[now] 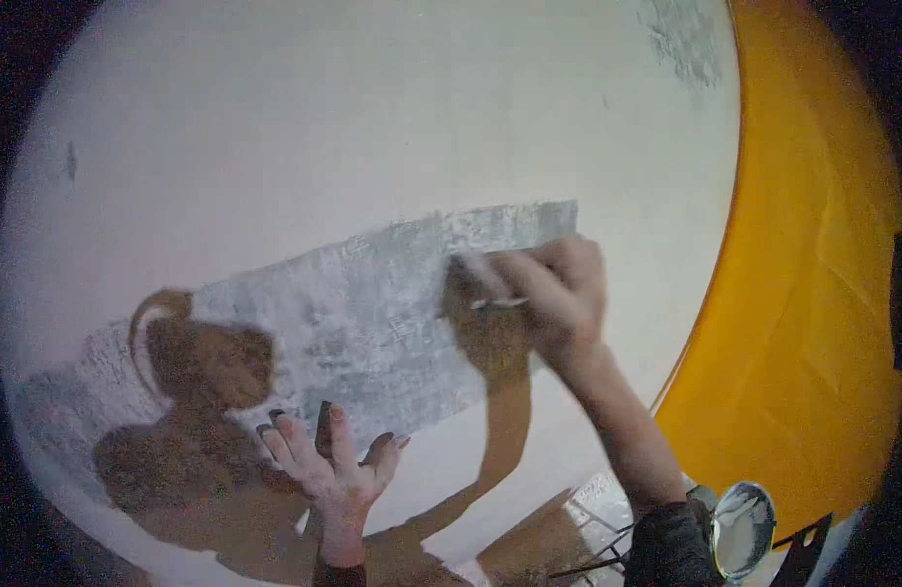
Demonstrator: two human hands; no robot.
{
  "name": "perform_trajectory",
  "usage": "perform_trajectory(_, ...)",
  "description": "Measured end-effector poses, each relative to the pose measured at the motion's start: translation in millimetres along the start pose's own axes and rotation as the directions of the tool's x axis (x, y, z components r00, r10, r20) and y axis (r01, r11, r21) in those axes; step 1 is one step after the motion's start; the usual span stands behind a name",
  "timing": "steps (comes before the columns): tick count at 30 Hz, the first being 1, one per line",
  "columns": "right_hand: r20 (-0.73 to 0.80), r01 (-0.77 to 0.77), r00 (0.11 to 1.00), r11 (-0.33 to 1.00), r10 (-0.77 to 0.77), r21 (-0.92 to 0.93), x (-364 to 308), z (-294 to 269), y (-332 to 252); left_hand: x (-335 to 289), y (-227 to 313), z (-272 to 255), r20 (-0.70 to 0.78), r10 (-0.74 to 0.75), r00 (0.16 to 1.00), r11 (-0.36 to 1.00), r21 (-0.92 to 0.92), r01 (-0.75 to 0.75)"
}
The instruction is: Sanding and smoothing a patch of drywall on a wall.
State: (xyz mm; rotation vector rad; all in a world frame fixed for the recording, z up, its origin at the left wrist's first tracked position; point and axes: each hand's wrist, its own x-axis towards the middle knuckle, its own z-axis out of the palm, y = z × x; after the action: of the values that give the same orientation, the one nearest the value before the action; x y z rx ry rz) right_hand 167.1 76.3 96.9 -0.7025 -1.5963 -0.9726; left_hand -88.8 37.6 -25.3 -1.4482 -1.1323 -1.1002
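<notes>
A pale wall surface (275, 137) fills most of the view, crossed by a long, uneven grey patch (324, 293). My right hand (563, 289) is closed at the patch's right end, blurred by motion. Its fingers pinch something thin with a light edge, too smeared to name. Lower down, my left hand (338, 470) is held palm up with fingers spread and nothing in it, just below the patch's lower edge. Whether it touches the wall I cannot tell. Dark shadows (211, 362) of a head and arms fall across the patch.
An orange-yellow surface (793, 245) borders the wall on the right. At the lower right is a round, shiny object with a pale rim (744, 531), beside a black slotted bar (808, 548). Another grey smear (686, 44) marks the wall's upper right.
</notes>
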Motion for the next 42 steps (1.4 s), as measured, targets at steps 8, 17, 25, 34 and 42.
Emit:
perform_trajectory(8,0.032,-0.244,0.969,0.968,0.246,-0.057,-11,-2,2,4,-15,1,0.018,0.083,0.996,0.983,0.163,-0.085)
perform_trajectory(17,0.028,-0.235,0.971,0.972,0.236,-0.013,-18,-2,-37,-4,-11,-2,0.110,0.004,0.994,0.987,0.161,-0.022)
perform_trajectory(25,-0.051,-0.231,0.972,0.972,0.229,-0.048,1,7,-66,5,-10,-3,0.136,0.036,0.990,0.969,0.237,-0.067)
perform_trajectory(34,-0.020,-0.133,0.991,0.986,0.131,-0.100,-39,17,-56,-8,-7,4,0.153,-0.012,0.988,0.978,0.208,-0.020)
perform_trajectory(42,0.018,-0.303,0.952,0.949,0.305,-0.084,-107,-35,6,-29,80,-4,0.139,0.065,0.988,0.955,0.280,-0.102)
